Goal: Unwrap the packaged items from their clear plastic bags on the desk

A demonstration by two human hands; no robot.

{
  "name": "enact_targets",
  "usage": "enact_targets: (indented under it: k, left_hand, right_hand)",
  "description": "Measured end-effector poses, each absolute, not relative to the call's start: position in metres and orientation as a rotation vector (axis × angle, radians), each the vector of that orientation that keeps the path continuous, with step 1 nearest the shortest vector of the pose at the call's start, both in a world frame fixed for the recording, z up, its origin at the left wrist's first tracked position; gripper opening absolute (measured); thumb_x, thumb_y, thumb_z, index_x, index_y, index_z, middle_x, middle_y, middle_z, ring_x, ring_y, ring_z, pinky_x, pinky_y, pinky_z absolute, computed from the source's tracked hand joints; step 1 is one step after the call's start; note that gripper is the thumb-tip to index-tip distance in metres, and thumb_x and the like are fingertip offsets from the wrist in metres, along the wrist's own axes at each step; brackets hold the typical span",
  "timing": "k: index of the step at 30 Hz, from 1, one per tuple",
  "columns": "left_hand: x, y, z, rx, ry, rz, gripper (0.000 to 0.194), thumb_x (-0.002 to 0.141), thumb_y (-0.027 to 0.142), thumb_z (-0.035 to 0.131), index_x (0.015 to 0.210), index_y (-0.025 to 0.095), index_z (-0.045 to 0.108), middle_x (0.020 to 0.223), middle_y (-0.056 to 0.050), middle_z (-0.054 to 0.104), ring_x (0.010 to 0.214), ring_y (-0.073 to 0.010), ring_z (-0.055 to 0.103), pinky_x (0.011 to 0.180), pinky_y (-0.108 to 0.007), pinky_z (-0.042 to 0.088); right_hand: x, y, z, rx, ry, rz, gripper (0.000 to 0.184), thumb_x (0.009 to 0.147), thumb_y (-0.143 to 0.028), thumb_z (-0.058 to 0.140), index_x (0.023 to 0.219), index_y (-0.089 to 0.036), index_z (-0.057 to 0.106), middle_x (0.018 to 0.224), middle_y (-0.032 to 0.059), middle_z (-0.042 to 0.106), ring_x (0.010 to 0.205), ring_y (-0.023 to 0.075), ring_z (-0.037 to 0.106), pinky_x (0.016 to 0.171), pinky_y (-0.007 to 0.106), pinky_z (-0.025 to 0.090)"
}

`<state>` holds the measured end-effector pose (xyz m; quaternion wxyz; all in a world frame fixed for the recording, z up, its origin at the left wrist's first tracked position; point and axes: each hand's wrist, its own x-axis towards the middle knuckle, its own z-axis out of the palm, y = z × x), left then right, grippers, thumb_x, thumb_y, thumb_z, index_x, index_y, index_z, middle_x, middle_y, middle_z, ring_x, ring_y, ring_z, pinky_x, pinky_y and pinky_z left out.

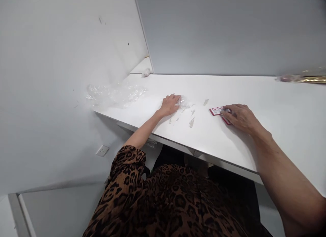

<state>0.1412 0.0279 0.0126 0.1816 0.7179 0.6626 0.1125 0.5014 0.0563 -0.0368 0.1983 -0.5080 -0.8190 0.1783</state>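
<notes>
- Right hand (239, 117): fingers curled down on a red-edged card (218, 111), pinning it flat to the worktop (280, 108); not lifted.
- Card: mid-worktop, long axis running from the hand toward the left end; white label on its face, print too small to read.
- Left hand (171, 104): closed loosely on a small wad of clear film (182, 102), pressed to the surface, nearer the front edge than the back wall.
- Between the hands: grey residue patches (192, 121).
- Crumpled clear plastic sheet (114, 92) at the left end by the wall.
- Open surface to the right; gold-wrapped item (312, 79) at the far right back edge.
</notes>
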Motion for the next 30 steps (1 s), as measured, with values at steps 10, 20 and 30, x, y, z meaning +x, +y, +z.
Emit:
enact_targets:
  k: [10,20,30]
  left_hand:
    - [0.188,0.049,0.019,0.704,1.273,1.272,0.019,0.096,0.032,0.068,0.109,0.018,0.067,0.102,-0.009,0.077,0.091,-0.0201,0.075,0.087,-0.034,0.06]
    - [0.267,0.047,0.023,0.581,0.927,1.024,0.052,0.103,0.067,0.056,0.12,0.022,0.074,0.112,-0.012,0.082,0.105,-0.0272,0.08,0.101,-0.045,0.064]
    - [0.26,0.052,0.016,0.193,0.788,1.174,0.028,0.1,0.02,0.048,0.111,0.014,0.073,0.095,-0.01,0.082,0.098,-0.0221,0.08,0.108,-0.046,0.062]
  right_hand:
    - [0.468,0.045,-0.018,-1.276,-1.687,0.811,0.044,0.091,-0.067,0.065,0.103,-0.026,0.074,0.112,0.0121,0.076,0.115,0.0359,0.069,0.102,0.058,0.057]
    - [0.411,0.068,0.001,-1.03,-1.113,1.103,0.06,0.065,-0.07,0.091,0.099,-0.027,0.068,0.106,0.0051,0.075,0.103,0.0268,0.072,0.094,0.046,0.062]
    - [0.448,0.069,0.01,-0.944,-1.284,1.051,0.053,0.091,-0.078,0.052,0.12,-0.038,0.071,0.135,0.0089,0.074,0.135,0.0358,0.065,0.092,0.058,0.063]
